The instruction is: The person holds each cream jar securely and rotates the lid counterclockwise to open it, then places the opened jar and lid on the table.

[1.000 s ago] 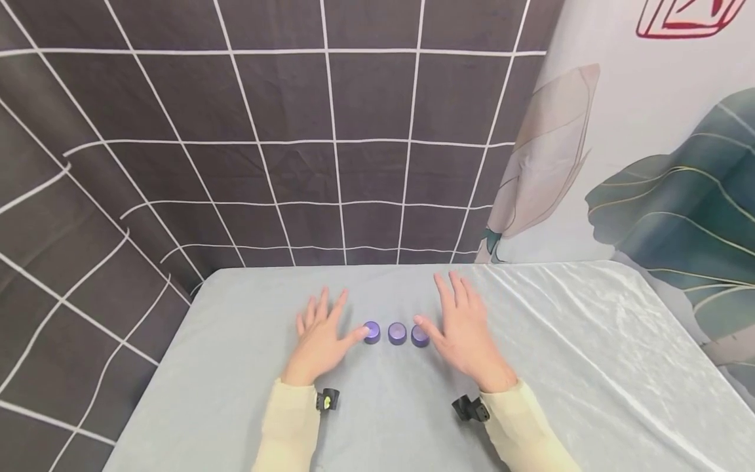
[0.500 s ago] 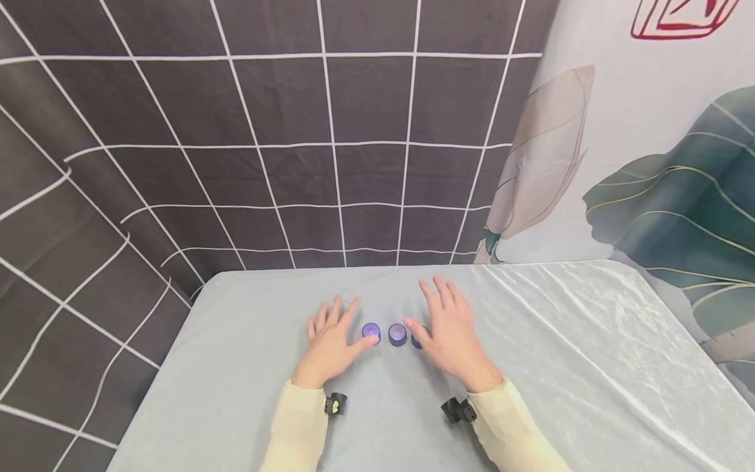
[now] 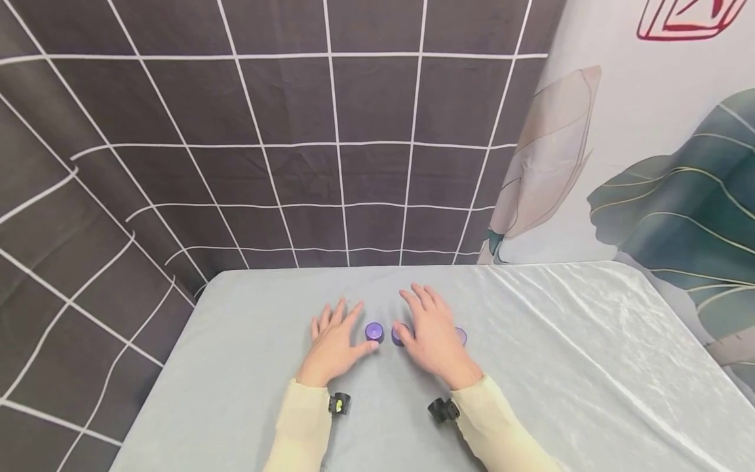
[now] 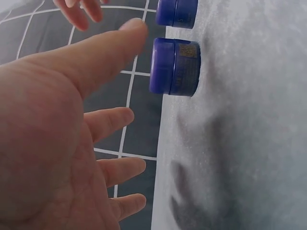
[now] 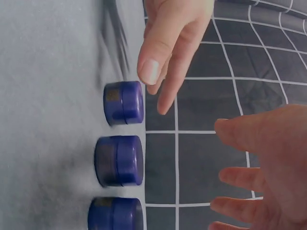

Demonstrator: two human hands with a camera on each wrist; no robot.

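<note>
Clock centred on the table, twelve at its far edge. Dark cloth (image 3: pixel 377 177) with a white grid hangs from nine round to twelve; only your head view takes in the pale printed cloth (image 3: pixel 566 236) at two o'clock, with its teal leaf (image 3: pixel 684 177) and red mark (image 3: pixel 687 19). The table (image 3: pixel 560 367) wears a pale grey, velvety cover, creased toward three.

Your cream sleeves come in from about seven and five. Left hand (image 3: pixel 332 351): open, fingers spread, holding nothing. Right hand (image 3: pixel 435 337): likewise open and unloaded. Both wrist views show a gap between thumbs and lids, which the head view hides.

Purple jars stand upright in a row. From above, the left jar (image 3: pixel 374 331) lies at your left hand's two o'clock; the middle jar (image 3: pixel 397 337) at your right hand's nine, partly under its thumb; another jar (image 3: pixel 462 336) peeks out at that hand's three. The right wrist view shows three close together; total count uncertain. Gold label patches (image 5: pixel 113 95) show only from the wrists.
</note>
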